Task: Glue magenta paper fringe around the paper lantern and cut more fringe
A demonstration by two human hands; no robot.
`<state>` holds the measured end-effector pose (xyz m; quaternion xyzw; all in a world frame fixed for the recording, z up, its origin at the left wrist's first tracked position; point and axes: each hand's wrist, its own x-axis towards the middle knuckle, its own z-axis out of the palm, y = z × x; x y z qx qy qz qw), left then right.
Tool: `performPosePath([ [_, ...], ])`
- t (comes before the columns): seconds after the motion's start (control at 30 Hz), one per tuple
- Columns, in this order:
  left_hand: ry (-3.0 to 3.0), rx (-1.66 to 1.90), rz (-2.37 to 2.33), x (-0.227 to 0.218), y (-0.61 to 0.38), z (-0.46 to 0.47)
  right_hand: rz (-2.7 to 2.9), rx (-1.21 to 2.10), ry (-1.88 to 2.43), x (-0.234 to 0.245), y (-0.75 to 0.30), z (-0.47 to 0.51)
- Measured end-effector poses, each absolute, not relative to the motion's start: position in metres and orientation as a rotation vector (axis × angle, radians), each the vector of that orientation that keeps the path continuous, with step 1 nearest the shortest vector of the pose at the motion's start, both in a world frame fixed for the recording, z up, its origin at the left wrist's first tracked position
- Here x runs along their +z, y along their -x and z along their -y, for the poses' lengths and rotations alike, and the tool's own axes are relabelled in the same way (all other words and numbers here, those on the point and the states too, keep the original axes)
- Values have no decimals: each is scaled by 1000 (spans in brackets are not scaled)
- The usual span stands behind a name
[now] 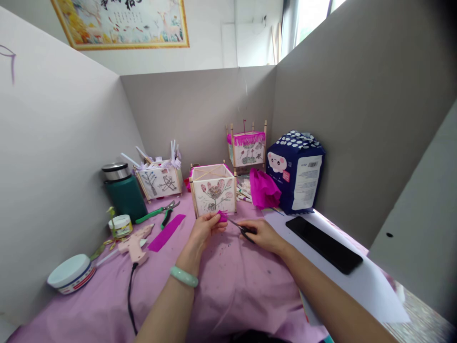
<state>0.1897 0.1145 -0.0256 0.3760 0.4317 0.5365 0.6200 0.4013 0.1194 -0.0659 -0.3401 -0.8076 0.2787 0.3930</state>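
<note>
Between the thumb and fingers of my left hand (206, 228) is a small piece of magenta crepe paper (223, 216) with a fringed upper edge. My right hand (262, 234) is closed round the black handles of a pair of scissors (246, 231). The blades point left toward the crepe paper; whether they touch it I cannot tell. Just behind my hands stands a square lantern frame (216, 193) of sticks and white panels with a drawn flower. A flat magenta strip (167, 232) lies on the cloth left of my left forearm.
A pink glue gun (134, 245), green-handled pliers (157, 213), a white tub (71, 274) and a green bottle (123, 193) stand or lie at left. Two more decorated lanterns, crumpled magenta paper (264, 189), a blue package (296, 171) and a black phone (324, 244) are behind and right.
</note>
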Motion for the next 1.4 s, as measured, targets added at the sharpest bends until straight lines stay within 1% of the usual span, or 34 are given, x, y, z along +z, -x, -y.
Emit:
performPosePath([
  [0.37,-862,1239,-1006,-26,-189,-116,2057,682,868,-67,-402,-122],
  [0.7,-719,1370,-971,-21,-184,-116,2034,769,908,-65,-403,-118],
  [1.13,-809,1287,-994,-25,-187,-115,2072,702,878,-63,-402,-117],
  [1.4,-815,1285,-986,-25,-188,-115,2049,748,873,-63,-401,-117],
])
